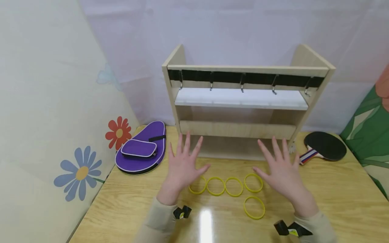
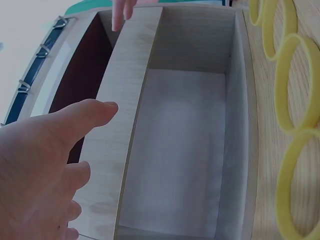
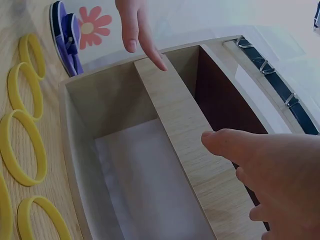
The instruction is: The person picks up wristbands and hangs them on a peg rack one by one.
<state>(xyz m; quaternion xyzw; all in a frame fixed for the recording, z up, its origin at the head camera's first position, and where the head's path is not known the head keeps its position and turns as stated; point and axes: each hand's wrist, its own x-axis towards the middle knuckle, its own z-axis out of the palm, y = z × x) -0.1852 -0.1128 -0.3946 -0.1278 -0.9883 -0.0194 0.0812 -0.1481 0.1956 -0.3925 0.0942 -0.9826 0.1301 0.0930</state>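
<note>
Two hands of mine, left hand [image 1: 183,168] and right hand [image 1: 282,173], hold nothing, fingers spread. Near them, five yellow rings [image 1: 225,186] lie on the tabletop [image 1: 121,209], before one wooden rack [image 1: 238,129] with five hooks [image 1: 242,83].

The sleeves [image 1: 158,221] are long and beige; at each cuff [image 1: 165,207] sits a black, angular wrist camera [image 1: 301,228] with a small yellow-green patch [image 1: 293,232].

I'm in some indoor corner, home or studio I can't tell, with a wood-grain table [image 1: 121,209], creased pale cloth [image 1: 228,30] and a flower-patterned wall [image 1: 36,101].
</note>
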